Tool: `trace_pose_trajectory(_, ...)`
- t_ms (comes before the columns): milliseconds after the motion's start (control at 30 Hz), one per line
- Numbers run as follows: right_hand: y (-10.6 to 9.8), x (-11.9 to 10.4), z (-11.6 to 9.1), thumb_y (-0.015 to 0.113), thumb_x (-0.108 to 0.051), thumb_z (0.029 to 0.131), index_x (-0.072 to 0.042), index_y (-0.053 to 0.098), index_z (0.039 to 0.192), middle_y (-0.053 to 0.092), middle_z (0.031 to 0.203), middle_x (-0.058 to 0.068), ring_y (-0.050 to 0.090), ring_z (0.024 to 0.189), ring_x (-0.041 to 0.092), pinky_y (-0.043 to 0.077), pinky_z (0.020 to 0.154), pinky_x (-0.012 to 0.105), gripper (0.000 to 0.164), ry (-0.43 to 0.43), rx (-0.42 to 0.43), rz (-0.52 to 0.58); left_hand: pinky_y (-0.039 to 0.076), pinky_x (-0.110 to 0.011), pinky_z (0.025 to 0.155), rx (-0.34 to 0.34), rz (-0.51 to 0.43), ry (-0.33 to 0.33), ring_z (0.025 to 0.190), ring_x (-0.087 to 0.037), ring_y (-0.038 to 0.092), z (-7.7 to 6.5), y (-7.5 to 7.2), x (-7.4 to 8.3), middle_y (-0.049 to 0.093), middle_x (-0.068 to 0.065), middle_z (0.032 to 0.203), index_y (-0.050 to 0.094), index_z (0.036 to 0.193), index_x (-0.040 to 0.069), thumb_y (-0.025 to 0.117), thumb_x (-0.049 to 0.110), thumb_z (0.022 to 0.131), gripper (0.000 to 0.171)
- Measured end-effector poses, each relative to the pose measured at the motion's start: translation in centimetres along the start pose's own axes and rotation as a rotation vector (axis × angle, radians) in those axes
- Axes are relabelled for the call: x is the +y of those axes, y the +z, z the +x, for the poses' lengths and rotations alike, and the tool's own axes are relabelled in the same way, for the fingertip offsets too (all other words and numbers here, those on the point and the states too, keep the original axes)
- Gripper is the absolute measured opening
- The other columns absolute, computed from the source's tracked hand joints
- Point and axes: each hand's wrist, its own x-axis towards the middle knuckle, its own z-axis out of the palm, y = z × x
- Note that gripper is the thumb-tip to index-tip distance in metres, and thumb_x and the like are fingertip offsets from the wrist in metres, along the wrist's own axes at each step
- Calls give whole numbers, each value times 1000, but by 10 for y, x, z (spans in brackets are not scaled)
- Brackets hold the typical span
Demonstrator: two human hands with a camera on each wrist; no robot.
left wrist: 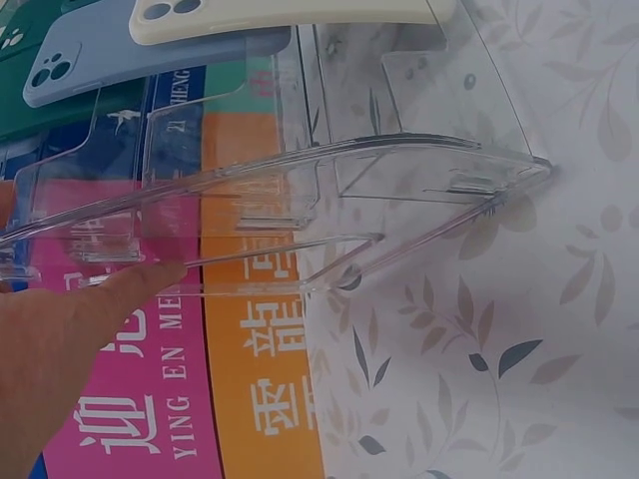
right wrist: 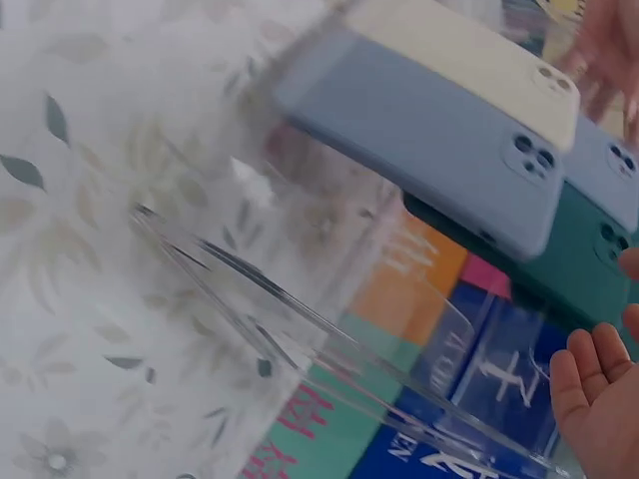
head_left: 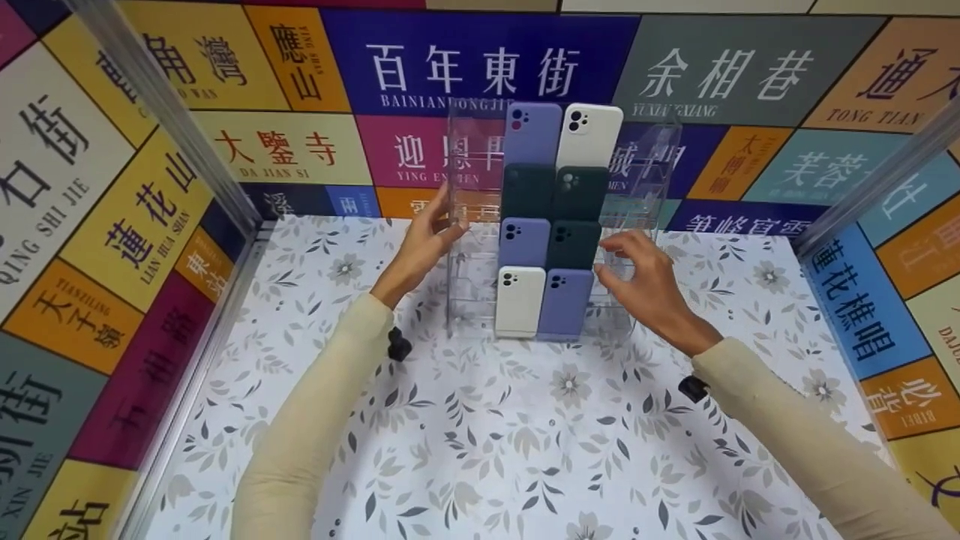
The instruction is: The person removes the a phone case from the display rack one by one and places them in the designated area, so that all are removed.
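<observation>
White leaf-patterned tabletop (head_left: 495,450), multicoloured back wall (head_left: 480,37) with Chinese lettering, similarly lettered left wall (head_left: 82,270), silvery corner post (head_left: 172,112)

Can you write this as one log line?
left hand: holds clear stand | right hand: beside green case | phone cases: eight, on stand

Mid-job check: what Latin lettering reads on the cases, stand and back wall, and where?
"BAINIANDONGJIE": dark-blue panel
"YUXIANGXIANG": grey panel
"DA JIAN SI": cream panel
"YING EN MEN": magenta panel
"YING SHAN": orange panel
"TONG TIAN": peach panel
Phone cases, stand: none legible.
Other captions: partial, small or blurred.
</observation>
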Motion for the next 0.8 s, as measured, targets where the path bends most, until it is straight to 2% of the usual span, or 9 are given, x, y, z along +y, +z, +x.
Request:
trace_pose_trajectory(333,24,12,-22,82,2,97,4,74,129,68,126,20,67,118,37,56,101,57,33,18,-82,10,49,-56,118,3,-11,-41,146,-34,54,-3,-3,-2,39,-11,175,23,177,27,64,17,111,79)
trace_pose_trajectory(533,31,17,-27,81,4,96,4,74,129,69,125,21,67,117,40,55,100,57,34,17,-57,34,49,-53,119,23,-23,-17,146,-34,55,-4,-2,-3,43,-15,173,25,177,22,64,14,111,77)
trace_pose_trajectory(800,36,20,-30,81,5,97,2,76,128,71,124,19,67,112,37,54,98,52,32,63,-8,20,53,-53,115,25,-52,-53,143,-34,57,-3,0,-4,45,-22,169,26,176,24,64,12,110,78)
